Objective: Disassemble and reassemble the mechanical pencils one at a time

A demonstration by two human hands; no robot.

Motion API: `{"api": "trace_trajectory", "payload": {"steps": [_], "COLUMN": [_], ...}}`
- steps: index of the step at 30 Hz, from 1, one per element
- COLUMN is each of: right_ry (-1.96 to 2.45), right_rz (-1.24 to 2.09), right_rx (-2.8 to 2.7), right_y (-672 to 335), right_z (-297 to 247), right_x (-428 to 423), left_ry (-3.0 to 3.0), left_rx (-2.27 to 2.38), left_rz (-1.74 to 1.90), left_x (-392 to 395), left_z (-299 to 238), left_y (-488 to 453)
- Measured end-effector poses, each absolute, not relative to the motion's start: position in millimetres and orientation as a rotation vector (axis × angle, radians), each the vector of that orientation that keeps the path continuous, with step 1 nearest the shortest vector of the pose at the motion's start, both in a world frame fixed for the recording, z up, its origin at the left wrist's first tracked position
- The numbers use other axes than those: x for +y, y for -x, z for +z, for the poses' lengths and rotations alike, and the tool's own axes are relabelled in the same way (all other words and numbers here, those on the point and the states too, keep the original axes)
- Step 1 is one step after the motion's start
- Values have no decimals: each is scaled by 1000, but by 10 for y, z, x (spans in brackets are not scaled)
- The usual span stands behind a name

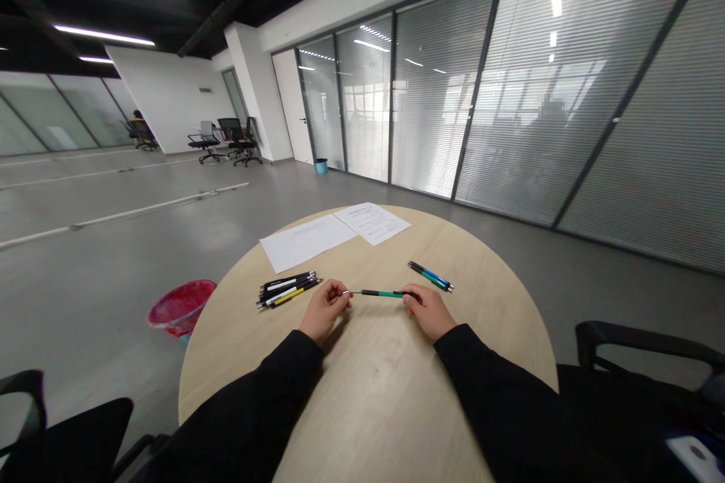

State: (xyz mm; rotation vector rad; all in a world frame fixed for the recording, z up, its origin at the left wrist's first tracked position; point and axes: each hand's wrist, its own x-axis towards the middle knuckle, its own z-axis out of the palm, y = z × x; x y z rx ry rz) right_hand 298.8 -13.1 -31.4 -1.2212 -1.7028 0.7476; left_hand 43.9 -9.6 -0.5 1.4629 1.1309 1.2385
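Green-and-black pen (382, 293), held level
Gripped at each end by closed left hand (325, 311) and closed right hand (429, 312) (print on paper sheets (372, 223) apparently unreadable).

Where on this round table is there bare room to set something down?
The widest bare patch of the round table lies on the near side, below the held pen. Another lies right of the blue-green pens, toward the rim. It is crowded at the left, where the bunched black pens sit near the left hand and the paper sheets.

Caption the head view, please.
Left hand and right hand hold a teal-and-black pen at a round table, other pens nearby.
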Motion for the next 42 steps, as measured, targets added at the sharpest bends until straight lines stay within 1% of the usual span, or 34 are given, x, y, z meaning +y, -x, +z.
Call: {"api": "trace_trajectory", "payload": {"steps": [12, 23, 42], "right_ry": [1187, 1196, 1218], "right_rz": [782, 780, 730], "right_rx": [-1727, -1727, -1736], "right_y": [-2984, -2985, -2967], "right_z": [-303, -316, -266], "right_x": [-143, -136, -169], "left_ry": [-1632, -1416, -1419], "left_rx": [1136, 1043, 1067], "left_rz": [1205, 1200, 1239], "left_x": [-103, -114, -113], "left_z": [19, 11, -24], "left_y": [-437, -450, -443]}}
